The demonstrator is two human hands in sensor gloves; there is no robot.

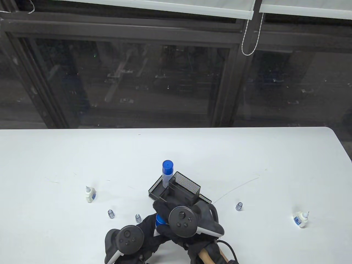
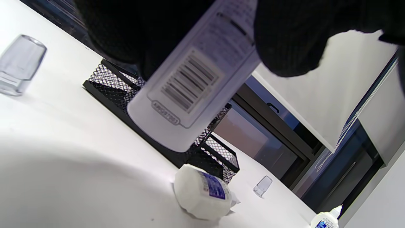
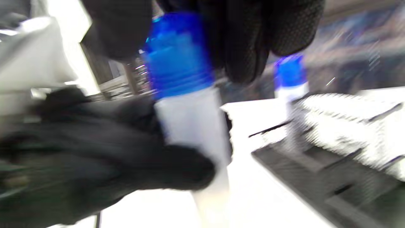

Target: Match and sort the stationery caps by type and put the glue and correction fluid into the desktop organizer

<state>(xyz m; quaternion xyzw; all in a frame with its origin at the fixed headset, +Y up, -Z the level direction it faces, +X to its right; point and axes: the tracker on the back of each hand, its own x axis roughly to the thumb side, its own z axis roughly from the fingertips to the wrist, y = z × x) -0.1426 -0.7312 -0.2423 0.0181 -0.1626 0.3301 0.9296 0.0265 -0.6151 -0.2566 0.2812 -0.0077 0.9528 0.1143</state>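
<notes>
A white glue stick [image 1: 159, 220] with a blue cap [image 3: 177, 53] is held upright just in front of the black mesh organizer [image 1: 189, 189]. My left hand [image 1: 150, 225] grips its white body [image 2: 190, 85]. My right hand [image 1: 162, 209] pinches the blue cap from above, fingers [image 3: 246, 38] curled round it. A second blue-capped glue stick [image 1: 167, 173] stands in the organizer's back left compartment. Two correction fluid bottles [image 1: 90, 194] [image 1: 301, 219] stand uncapped on the table at left and right. A third bottle [image 2: 202, 191] lies near the organizer.
Three clear caps [image 1: 110, 214] [image 1: 138, 218] [image 1: 239, 206] stand on the white table [image 1: 247, 159], two left of my hands and one to the right. A dark window wall runs behind the table's far edge.
</notes>
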